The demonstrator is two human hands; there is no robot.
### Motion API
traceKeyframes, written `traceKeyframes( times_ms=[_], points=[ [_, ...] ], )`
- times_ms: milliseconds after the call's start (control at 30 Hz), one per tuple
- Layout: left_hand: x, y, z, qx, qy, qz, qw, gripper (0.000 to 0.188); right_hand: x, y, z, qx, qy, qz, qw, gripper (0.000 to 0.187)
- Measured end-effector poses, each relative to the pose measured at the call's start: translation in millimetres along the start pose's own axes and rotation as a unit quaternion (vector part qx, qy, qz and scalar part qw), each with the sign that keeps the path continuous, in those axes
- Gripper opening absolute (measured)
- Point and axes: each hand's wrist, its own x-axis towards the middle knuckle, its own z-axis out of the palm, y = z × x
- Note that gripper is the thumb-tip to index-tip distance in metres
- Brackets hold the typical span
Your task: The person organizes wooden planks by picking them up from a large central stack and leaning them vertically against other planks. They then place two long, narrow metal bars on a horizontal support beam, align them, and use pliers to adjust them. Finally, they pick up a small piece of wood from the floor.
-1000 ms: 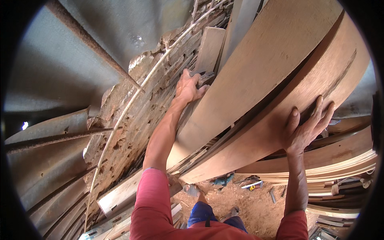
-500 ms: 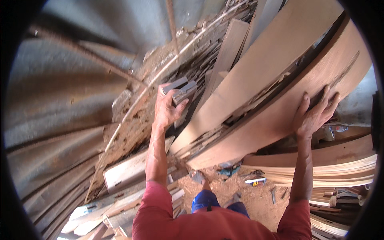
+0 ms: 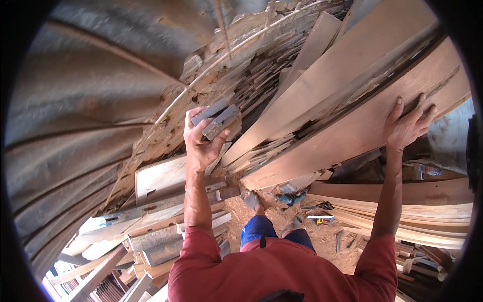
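Observation:
Two short weathered wooden blocks (image 3: 222, 122), grey on their faces, are gripped side by side in my left hand (image 3: 199, 143), raised in front of the wood stack. My right hand (image 3: 408, 123) lies with its fingers spread on the face of a long, smooth reddish-brown board (image 3: 322, 143), near its far right end. The palm is at the board's lower edge, and my thumb points up along its face. Behind it leans another wide tan board (image 3: 342, 73), with thin dark strips of wood in the gap between the two.
Corrugated metal sheeting (image 3: 75, 85) rises on the left. Loose timber offcuts (image 3: 161, 246) lie at lower left, and stacked planks (image 3: 417, 216) at the right. A teal power tool (image 3: 289, 199) and a yellow tape measure (image 3: 320, 221) lie on the sawdust-covered floor (image 3: 322, 246) by my feet.
My left hand has shifted slightly left and lower with the blocks, which now show more of their faces. The right hand stays on the board, and the whole view has tilted.

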Motion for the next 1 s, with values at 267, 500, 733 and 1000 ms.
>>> traceKeyframes(
  times_ms=[267,500,733,1000],
  points=[
    [12.3,96.7,-64.2,0.08,0.093,0.054,0.991,0.035,1.6,-0.1,-7.6,-0.013,0.009,0.001,1.0,0.065],
    [1.1,209.0,-126.7,0.03,0.196,0.151,0.968,0.049,1.3,2.7,-19.3,0.012,0.013,0.003,1.0,0.063],
    [-38.4,375.2,-183.3,-0.025,0.332,0.205,0.921,0.044,1.6,15.3,-41.9,0.013,-0.018,0.02,1.0,0.064],
    [-145.3,553.1,-201.6,0.021,0.437,0.249,0.864,0.039,-47.8,-22.3,-210.5,0.571,-0.405,-0.081,0.71,0.071]
  ],
)
